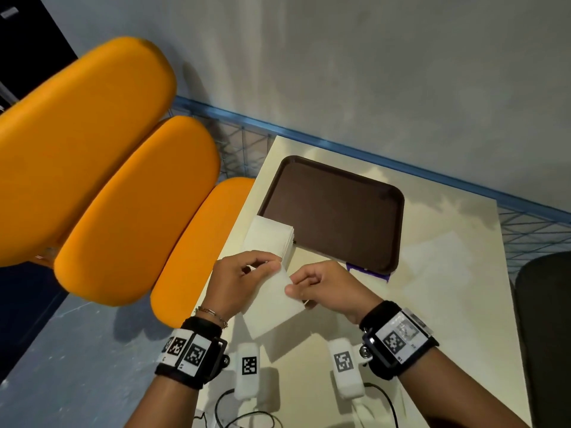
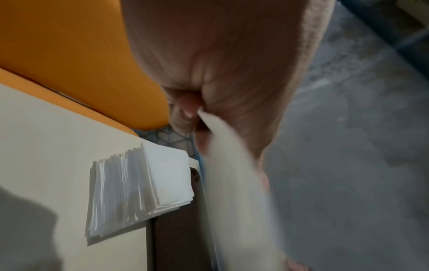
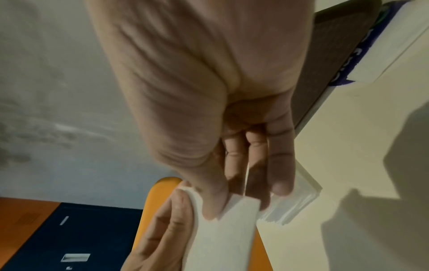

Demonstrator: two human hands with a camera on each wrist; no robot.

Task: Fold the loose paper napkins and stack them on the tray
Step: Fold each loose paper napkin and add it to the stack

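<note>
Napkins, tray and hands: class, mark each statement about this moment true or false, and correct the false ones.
1. Both hands hold one napkin. True: left hand and right hand pinch it.
2. The tray carries a stack of folded napkins. False: nothing lies inside it.
3. The napkin pile sits at the tray's near left corner. True.
4. The seats beside the table are blue. False: they are orange.
</note>
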